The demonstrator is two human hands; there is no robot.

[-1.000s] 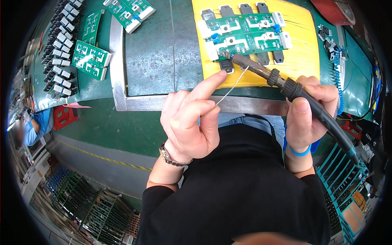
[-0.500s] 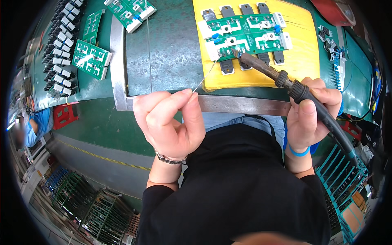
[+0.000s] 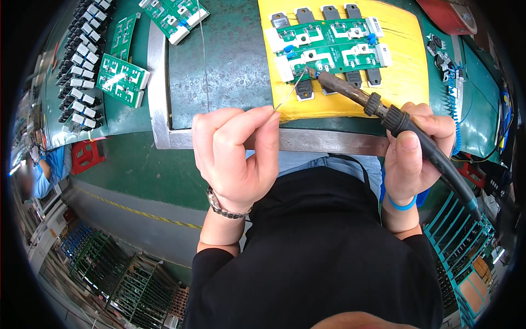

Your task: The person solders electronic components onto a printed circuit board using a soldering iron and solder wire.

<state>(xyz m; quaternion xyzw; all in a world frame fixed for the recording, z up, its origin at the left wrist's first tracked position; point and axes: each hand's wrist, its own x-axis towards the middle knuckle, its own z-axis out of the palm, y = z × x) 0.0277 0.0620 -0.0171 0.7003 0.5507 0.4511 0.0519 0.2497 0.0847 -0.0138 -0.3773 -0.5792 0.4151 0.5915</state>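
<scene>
- Where the thin wire (image 3: 287, 98) nears the tip of the soldering iron (image 3: 394, 120), at the near left corner of the green circuit board (image 3: 333, 43), the spot is too small to tell whether they touch.
- The left hand (image 3: 235, 151) pinches the wire between thumb and forefinger; its other fingers curl inward, partly hidden.
- A thin strand (image 3: 205, 60) runs up from behind that hand and is cut off above; whether it is the same wire, I cannot tell.
- The right hand (image 3: 419, 148) has its fingers closed around the iron's black handle, some hidden behind it.
- The board lies on a yellow pad (image 3: 408, 71) on the surface (image 3: 200, 77), with pale tracks, white end blocks and small blue parts.
- Flat black parts (image 3: 305, 90) stick out along its far and near edges, their inner ends covered.
</scene>
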